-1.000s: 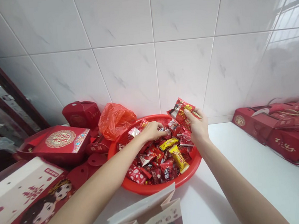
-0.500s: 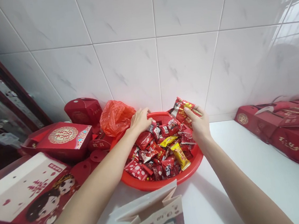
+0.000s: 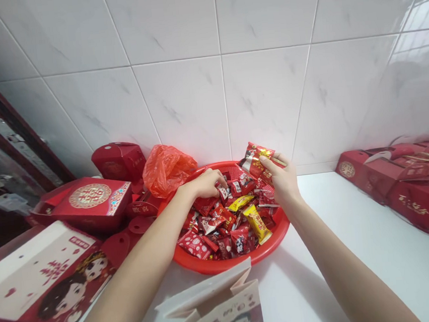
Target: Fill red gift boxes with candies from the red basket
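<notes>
A red plastic colander basket [image 3: 274, 244] holds many wrapped candies [image 3: 229, 215], mostly red with a few yellow ones. My left hand [image 3: 206, 183] is down at the basket's far left part, its fingers curled among the candies; whatever they hold is hidden. At the basket's far right rim, my right hand [image 3: 285, 177] grips red-and-gold candy packets [image 3: 257, 159], thumb on top. An open paper gift bag [image 3: 229, 309] with a cartoon couple printed on it stands in front of the basket.
A crumpled red plastic bag [image 3: 168, 170] lies at the basket's left. Further left are red gift boxes [image 3: 89, 201] and a white-and-red printed bag [image 3: 51, 275] lying flat. More red boxes [image 3: 406, 183] with cord handles sit at the right. A tiled wall [image 3: 266, 105] rises behind.
My left hand has moved from the basket's far rim down and nearer into the candies, its fingers curling. My right hand still holds the packets, almost in the same place.
</notes>
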Action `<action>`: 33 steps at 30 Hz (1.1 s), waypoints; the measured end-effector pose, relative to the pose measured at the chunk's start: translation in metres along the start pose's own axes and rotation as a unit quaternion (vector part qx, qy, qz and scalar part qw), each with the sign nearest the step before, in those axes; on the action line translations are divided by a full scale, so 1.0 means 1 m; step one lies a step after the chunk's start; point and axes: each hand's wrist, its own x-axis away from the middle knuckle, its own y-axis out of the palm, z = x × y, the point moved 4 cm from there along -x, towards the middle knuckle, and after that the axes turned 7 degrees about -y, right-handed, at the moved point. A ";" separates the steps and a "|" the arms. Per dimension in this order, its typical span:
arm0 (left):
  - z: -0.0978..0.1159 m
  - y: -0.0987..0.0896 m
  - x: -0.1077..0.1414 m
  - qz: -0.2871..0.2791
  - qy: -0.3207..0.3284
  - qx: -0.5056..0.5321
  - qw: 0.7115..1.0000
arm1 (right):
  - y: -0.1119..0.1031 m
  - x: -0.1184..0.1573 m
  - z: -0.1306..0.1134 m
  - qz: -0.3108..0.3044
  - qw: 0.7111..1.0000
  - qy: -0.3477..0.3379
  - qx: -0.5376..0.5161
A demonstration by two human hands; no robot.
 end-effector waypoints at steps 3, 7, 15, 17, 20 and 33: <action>-0.001 -0.004 0.001 0.027 -0.017 0.082 0.996 | 0.001 0.000 0.001 0.001 1.000 -0.002 -0.008; -0.001 -0.015 0.003 0.102 -0.037 0.239 0.965 | 0.001 0.000 0.001 0.000 1.000 0.008 -0.007; 0.002 -0.027 0.005 0.156 -0.022 0.407 0.900 | 0.003 0.002 0.004 -0.052 0.995 0.052 0.074; 0.005 -0.027 0.006 0.155 -0.014 0.413 0.897 | 0.004 0.004 0.006 -0.086 0.988 0.061 0.114; 0.009 -0.025 0.008 0.130 -0.007 0.411 0.903 | 0.005 0.006 0.005 -0.111 0.980 0.049 0.158; 0.022 -0.009 0.008 -0.022 0.042 0.445 0.894 | 0.015 0.011 0.002 -0.231 0.964 0.049 0.123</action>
